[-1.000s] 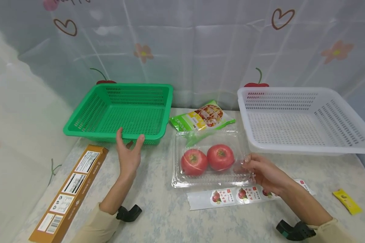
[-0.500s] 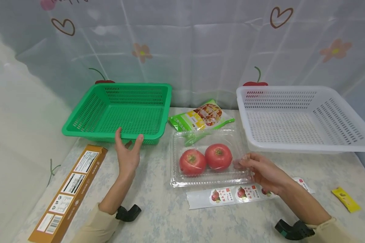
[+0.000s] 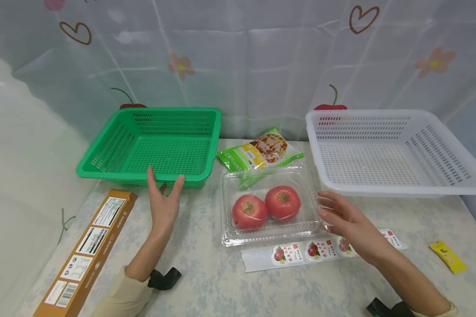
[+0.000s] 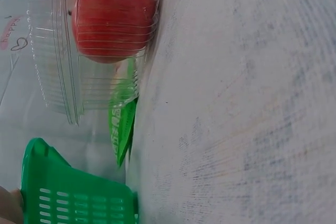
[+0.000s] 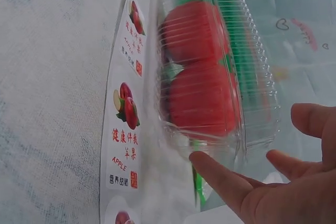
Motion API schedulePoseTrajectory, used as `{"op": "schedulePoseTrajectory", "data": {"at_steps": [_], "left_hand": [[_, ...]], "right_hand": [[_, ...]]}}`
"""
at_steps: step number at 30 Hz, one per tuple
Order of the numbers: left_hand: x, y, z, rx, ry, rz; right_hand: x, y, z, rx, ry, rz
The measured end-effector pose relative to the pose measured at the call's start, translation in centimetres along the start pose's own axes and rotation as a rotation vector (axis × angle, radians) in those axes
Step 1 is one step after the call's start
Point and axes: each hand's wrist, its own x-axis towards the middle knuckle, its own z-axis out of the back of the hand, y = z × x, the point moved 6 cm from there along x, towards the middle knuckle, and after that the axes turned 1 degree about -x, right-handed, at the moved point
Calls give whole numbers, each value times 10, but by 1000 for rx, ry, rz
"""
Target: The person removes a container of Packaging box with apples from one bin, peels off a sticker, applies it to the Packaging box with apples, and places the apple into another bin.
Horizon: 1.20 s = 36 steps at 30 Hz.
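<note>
Two red apples [image 3: 283, 202] lie side by side in a clear plastic clamshell box [image 3: 238, 240] on the table, its lid lying over them. My right hand [image 3: 351, 229] is just off the box's right side, fingers spread and bent a little, holding nothing. In the right wrist view its fingertips [image 5: 199, 157] are close to the box's end. My left hand [image 3: 164, 211] stands with thumb and fingers apart at the front rim of the green basket [image 3: 123, 175]. Only a bit of that hand shows in the left wrist view.
A strip of apple labels [image 3: 258, 260] lies in front of the clamshell. Behind it is a green snack bag [image 3: 267, 147]. A white basket [image 3: 404, 189] stands at the back right, a long brown box [image 3: 99, 251] at the left, a yellow packet [image 3: 448, 256] at the right.
My right hand has let go of the clamshell's right edge and drawn slightly away from it, its fingers spreading. The left hand keeps its place at the green basket.
</note>
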Motion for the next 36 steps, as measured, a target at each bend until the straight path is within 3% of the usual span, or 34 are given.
{"op": "schedulePoseTrajectory", "data": {"at_steps": [5, 10, 13, 16, 19, 22, 24, 26, 29, 33, 36], "left_hand": [[-9, 1, 0, -40, -21, -25], [-26, -6, 1, -95, -139, -113], [-36, -17, 0, -125, -187, -231], [-50, -34, -8, -164, -148, -412], [-67, -50, -20, -210, 7, -584], [-85, -60, -36, -233, 245, -654], [-97, -62, -48, -215, 415, -638], [-109, -62, -58, -180, 568, -583], [-127, -59, -71, -140, 753, -504], [-148, -53, -86, -119, 946, -457], [-156, -43, -95, -57, 1040, -350]], "right_hand": [[-21, 14, 3, -172, -100, 152], [-39, 34, 11, -263, -230, 299], [-45, 39, 9, -246, -199, 351], [-45, 37, 0, -181, -58, 372], [-43, 31, -14, -123, 104, 353], [-40, 25, -28, -110, 211, 336], [-37, 21, -36, -129, 243, 331], [-34, 17, -44, -172, 255, 343], [-29, 11, -56, -213, 288, 332], [-21, 5, -69, -217, 354, 305], [-17, 0, -77, -221, 386, 322]]}}
